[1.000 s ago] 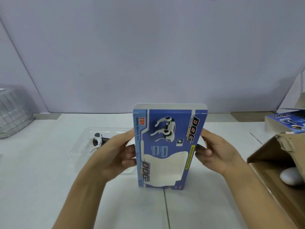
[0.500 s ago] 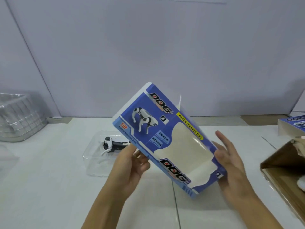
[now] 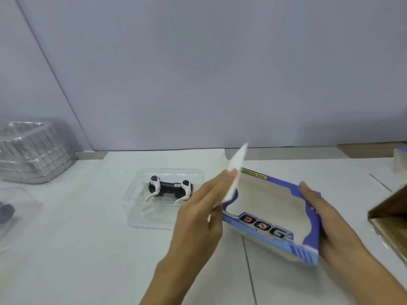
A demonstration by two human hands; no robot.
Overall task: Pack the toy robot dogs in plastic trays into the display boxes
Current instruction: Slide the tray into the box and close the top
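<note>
A blue display box [image 3: 272,231] marked "DOG" lies tilted in front of me with its window facing up. My right hand [image 3: 328,223] grips its right end, thumb on the top face. My left hand [image 3: 204,208] pinches the box's white end flap [image 3: 236,170], which stands raised at the left end. To the left, a black-and-white toy robot dog [image 3: 169,188] lies in a clear plastic tray [image 3: 149,219] on the white table, apart from both hands.
A stack of clear trays [image 3: 33,155] stands at the back left. Another clear tray [image 3: 19,227] holding a grey part sits at the left edge. A brown carton [image 3: 392,216] is at the right edge, with another box [image 3: 400,157] behind it.
The box went from upright to tilted, then down nearly flat and to the right. My left hand shifted to the end flap and lifted it; my right hand took the right end.
</note>
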